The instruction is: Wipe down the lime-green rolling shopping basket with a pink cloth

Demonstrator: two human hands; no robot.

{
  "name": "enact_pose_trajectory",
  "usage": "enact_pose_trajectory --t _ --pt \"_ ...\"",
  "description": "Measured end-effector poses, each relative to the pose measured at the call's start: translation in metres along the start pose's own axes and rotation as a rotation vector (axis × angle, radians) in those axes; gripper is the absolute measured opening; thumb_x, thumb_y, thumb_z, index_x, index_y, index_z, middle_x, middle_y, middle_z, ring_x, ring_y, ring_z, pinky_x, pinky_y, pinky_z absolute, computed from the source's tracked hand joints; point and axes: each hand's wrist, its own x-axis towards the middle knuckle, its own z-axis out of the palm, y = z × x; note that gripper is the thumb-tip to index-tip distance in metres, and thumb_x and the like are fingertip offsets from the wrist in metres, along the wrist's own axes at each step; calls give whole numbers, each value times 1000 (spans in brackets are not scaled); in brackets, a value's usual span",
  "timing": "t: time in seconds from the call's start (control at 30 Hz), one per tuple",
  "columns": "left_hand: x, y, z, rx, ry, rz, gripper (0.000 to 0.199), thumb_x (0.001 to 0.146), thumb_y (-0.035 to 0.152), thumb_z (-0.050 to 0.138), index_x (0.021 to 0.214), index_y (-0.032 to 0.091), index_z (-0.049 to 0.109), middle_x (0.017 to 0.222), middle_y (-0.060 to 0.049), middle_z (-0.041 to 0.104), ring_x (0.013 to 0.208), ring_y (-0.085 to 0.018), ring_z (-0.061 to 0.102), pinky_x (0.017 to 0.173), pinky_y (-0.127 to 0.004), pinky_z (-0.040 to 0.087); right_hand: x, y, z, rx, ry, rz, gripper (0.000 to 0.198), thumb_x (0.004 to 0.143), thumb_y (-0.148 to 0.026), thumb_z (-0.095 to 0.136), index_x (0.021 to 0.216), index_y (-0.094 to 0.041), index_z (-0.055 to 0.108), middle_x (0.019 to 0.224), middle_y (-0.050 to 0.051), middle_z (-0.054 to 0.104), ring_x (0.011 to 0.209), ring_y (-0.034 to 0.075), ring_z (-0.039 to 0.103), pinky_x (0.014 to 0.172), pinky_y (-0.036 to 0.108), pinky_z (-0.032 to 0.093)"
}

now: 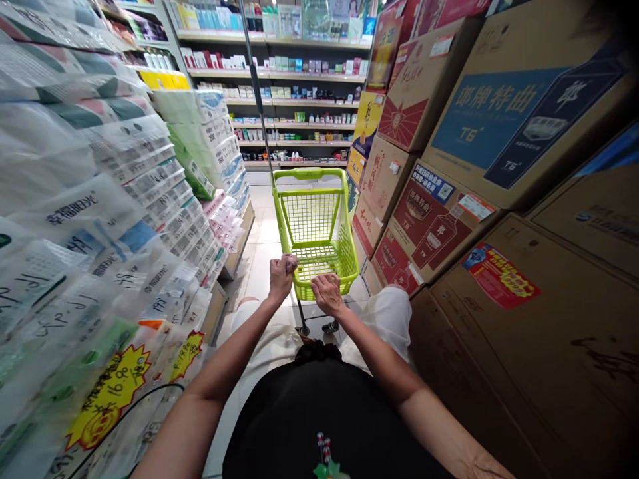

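Left hand (281, 279) was curled closed around the near left corner of one green cart (313, 254); right hand (327, 294) was bent over its near edge. Two wheels (330, 327) showed. Stacked packs (150, 193) and cartons (424, 219) lined the floor's (257, 266) left and right edges.

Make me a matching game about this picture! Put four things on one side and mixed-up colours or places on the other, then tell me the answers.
Things:
1. Cart
2. Boxes
3. Shirt
4. Right hand

Colours and places:
A. Stacked along the right side
B. On the near edge of the basket on wheels
C. Lime green
D. Black

Right pairs: 1-C, 2-A, 3-D, 4-B
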Motion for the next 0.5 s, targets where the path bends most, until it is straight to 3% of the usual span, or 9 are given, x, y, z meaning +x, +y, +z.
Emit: enact_pose_trajectory --t 0.17,0.33,0.5 --pt "0 4 -9 -141 -145 56 23 67 2 70 65 23 62 74 -6 58 78 -23 56 82 -36 53 0 3 -2 -12 -24 -50 25 108 -32 41 111 -24 64 111 5 70 111 23 53 108 39 24" --pt "18 5 -22 -329 -167 -196 28 59 -4 66 68 23 67 72 -7 62 76 -23 59 74 -33 54 -1 9 -3 -16 -53 -85 24 108 -33 43 116 -25 64 115 5 70 112 22 53 109 38 24" --pt "52 5 -16 -379 -187 -231 27 59 -4 65 64 23 63 67 -5 62 71 -21 59 75 -34 56 1 12 -4 -10 -68 -119 24 107 -34 45 120 -25 63 117 6 69 113 23 54 108 39 26"
